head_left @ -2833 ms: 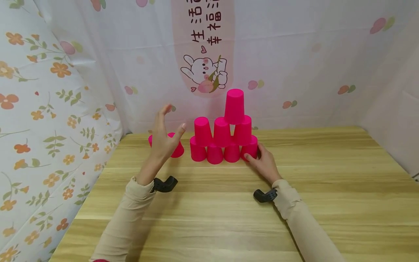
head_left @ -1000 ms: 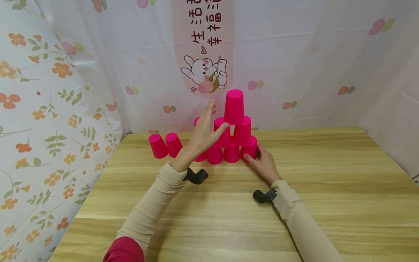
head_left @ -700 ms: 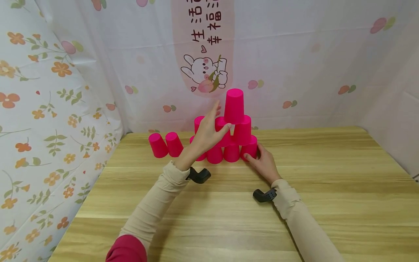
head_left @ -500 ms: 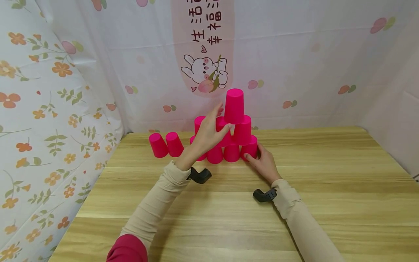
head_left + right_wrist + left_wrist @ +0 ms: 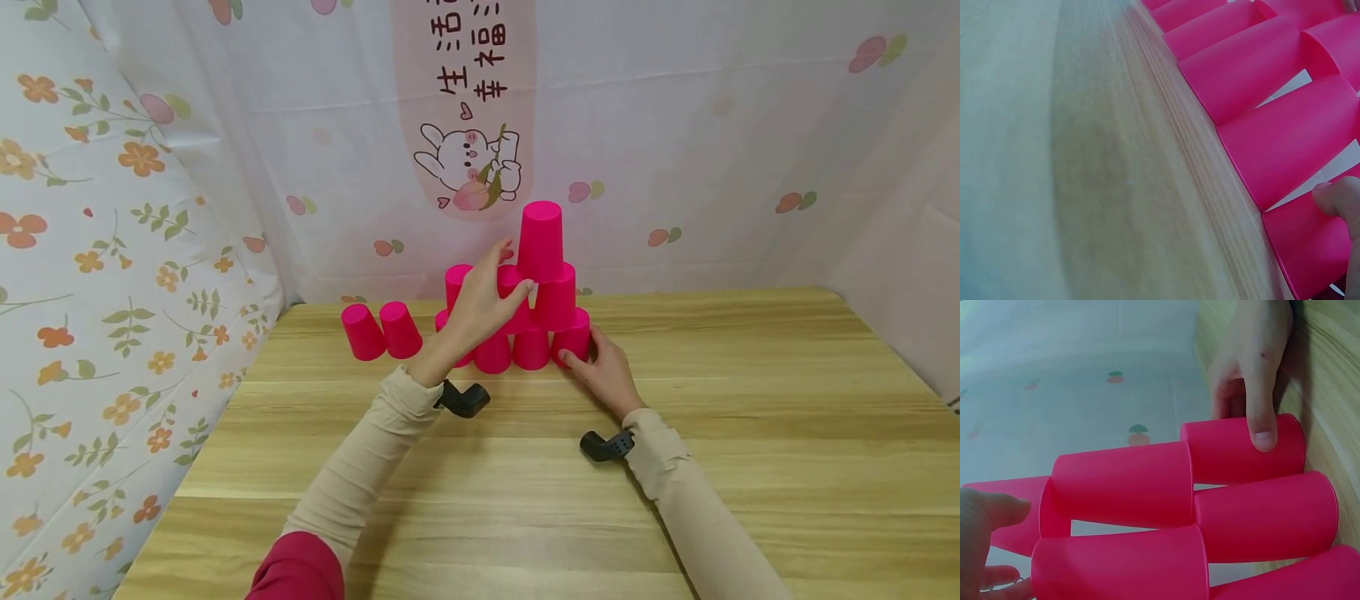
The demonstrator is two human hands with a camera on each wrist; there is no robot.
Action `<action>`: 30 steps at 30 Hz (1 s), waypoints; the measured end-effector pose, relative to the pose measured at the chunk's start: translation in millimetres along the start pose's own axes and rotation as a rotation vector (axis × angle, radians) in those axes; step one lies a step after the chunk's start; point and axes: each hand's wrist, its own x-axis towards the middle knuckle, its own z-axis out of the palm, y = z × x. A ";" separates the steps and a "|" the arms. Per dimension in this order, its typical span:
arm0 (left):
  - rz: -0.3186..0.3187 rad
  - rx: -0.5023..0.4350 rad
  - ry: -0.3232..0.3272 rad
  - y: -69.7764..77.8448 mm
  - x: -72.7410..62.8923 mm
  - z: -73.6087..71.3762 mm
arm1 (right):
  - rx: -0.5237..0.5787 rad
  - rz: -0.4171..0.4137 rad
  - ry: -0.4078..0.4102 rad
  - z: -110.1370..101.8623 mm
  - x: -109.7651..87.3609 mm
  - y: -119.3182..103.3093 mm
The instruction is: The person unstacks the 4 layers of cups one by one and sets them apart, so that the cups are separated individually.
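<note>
A pyramid of upside-down pink plastic cups stands on the table, with three cups in its second row. A single top cup (image 5: pixel 541 242) rests over the middle cup (image 5: pixel 513 312) and right cup (image 5: pixel 556 300) of that row. My left hand (image 5: pixel 480 300) reaches in from the left, fingers spread. Its thumb (image 5: pixel 1007 511) lies against the top cup's side, other fingers at the far side; it partly hides the pyramid's left cups. My right hand (image 5: pixel 606 373) grips the rightmost bottom cup (image 5: pixel 570 335), thumb on the near side (image 5: pixel 1335 194).
Two more upside-down pink cups (image 5: pixel 363 332) stand apart on the left of the wooden table (image 5: pixel 510 500). A printed cloth (image 5: pixel 637 125) hangs right behind the pyramid; a floral cloth (image 5: pixel 112 292) hangs at the left.
My left hand has moved right from near the two separate cups to the top cup. In the last half second the top cup has shifted slightly right. The right hand keeps its place.
</note>
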 end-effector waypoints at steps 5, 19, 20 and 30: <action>-0.034 -0.012 0.018 2.3 3.6 3.9 | -0.002 -0.005 0.006 -0.5 0.5 -0.3; -0.058 0.009 0.060 8.0 12.4 13.3 | -0.004 -0.003 0.001 -0.7 0.3 -1.2; -0.060 0.011 0.060 8.0 13.1 13.5 | -0.003 -0.004 0.001 -0.7 0.4 -1.7; -0.003 -0.026 0.084 1.0 13.7 11.9 | -0.006 -0.003 -0.002 -0.1 0.4 -0.5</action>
